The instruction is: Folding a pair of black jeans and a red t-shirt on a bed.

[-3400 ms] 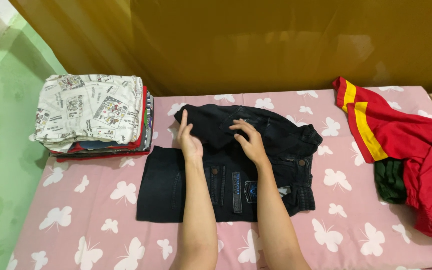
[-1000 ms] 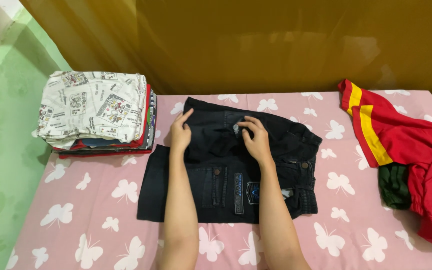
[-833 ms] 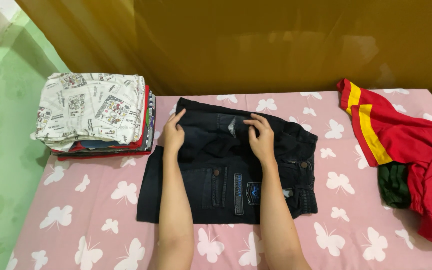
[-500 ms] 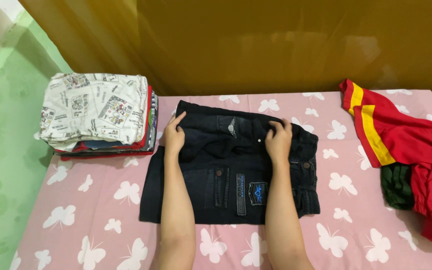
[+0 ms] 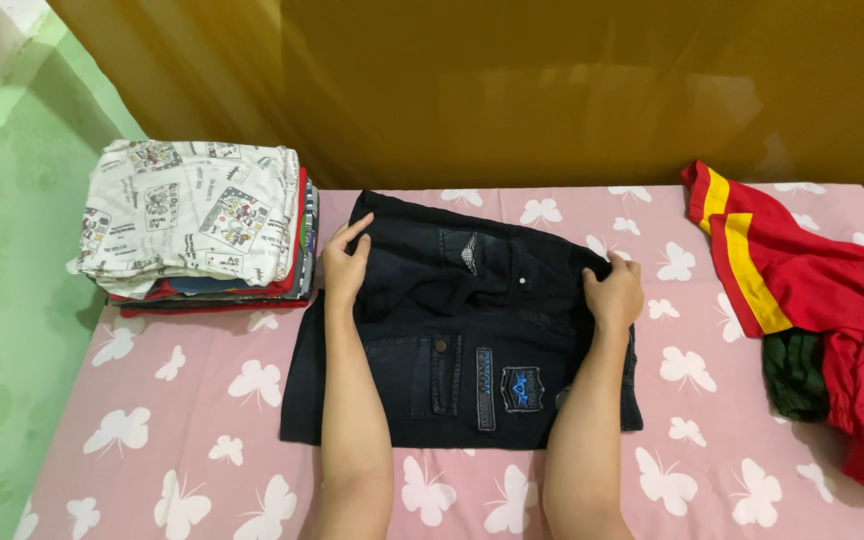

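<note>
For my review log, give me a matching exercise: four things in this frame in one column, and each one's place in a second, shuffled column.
Things:
1. dark shorts
2. stack of folded clothes
3. red and yellow garment
4. left hand

Places:
A. heaped at the right end of the pink butterfly sheet
B. resting on the left edge of the shorts' upper fold
C. spread flat in the middle of the sheet
D. piled at the sheet's far left corner

Pairs: 1-C, 2-D, 3-A, 4-B
</note>
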